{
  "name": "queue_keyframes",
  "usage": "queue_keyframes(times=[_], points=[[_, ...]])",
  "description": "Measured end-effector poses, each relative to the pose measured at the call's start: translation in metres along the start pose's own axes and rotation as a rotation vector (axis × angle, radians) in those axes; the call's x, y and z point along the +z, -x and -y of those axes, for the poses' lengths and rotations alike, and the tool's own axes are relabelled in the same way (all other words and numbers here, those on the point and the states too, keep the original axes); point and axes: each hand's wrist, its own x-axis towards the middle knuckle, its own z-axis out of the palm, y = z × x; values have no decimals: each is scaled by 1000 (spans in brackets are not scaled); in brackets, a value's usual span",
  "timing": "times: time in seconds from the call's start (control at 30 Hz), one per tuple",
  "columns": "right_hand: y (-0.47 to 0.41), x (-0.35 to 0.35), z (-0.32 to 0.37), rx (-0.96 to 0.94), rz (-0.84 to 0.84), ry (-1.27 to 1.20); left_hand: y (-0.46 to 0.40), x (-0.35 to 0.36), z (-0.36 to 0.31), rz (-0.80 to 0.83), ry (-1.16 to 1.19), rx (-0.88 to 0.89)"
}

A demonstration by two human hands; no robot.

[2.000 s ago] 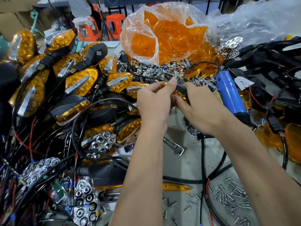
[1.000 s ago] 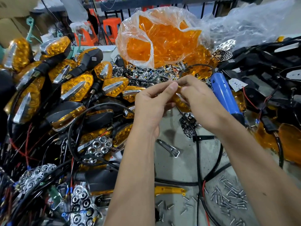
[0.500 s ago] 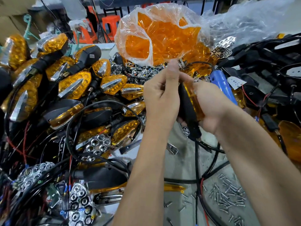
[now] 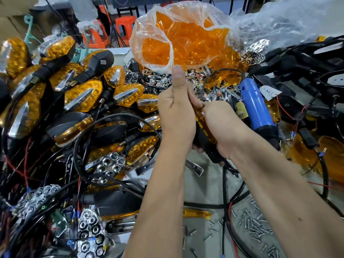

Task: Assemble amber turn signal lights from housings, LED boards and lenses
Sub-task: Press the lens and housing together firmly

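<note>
Between my two hands stands a turn signal light (image 4: 202, 135) on edge, black housing to the left and amber lens to the right, its stem and wire hanging down. My left hand (image 4: 176, 116) grips the housing side with the thumb stretched up along its top. My right hand (image 4: 221, 125) wraps the lens side and presses it against the housing. A clear bag of amber lenses (image 4: 178, 38) lies behind the hands. Finished amber lights (image 4: 83, 95) are piled at the left. Chrome honeycomb reflectors (image 4: 109, 164) lie among the wires.
A blue electric screwdriver (image 4: 256, 108) lies just right of my right hand. Loose screws (image 4: 256, 224) are scattered on the grey table at the lower right. Black housings and cables (image 4: 307, 60) crowd the right side. An amber strip (image 4: 195, 214) lies near my left forearm.
The light has been turned from lying flat between my fingertips to standing on edge. Both hands have closed round it and drawn nearer to me, and my left thumb now points up.
</note>
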Motion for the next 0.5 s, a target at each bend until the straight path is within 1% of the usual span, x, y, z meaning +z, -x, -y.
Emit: queue_keyframes(times=[0.07, 0.17, 0.27, 0.3, 0.37, 0.4, 0.43, 0.5], points=[[1, 1, -1, -47, -36, 32, -1, 0, 0, -22, -33, 16], [-1, 2, 0, -95, -144, 51, -1, 1, -1, -42, -73, 26], [-5, 4, -1, -70, -238, 32, -1, 1, -2, -73, -75, 22], [-7, 3, -2, -52, -233, 19, -1, 0, -2, -94, -78, 12], [-6, 3, -1, -22, -172, -3, -2, -5, -3, -147, -86, -26], [-6, 3, -1, -23, -132, 28, -3, -8, -4, -179, -82, -54], [-6, 3, 0, -33, -109, 115, -4, -11, -5, -216, -72, -85], [-1, 7, 1, -97, -147, 414, -5, -14, -8, -294, -44, -143]])
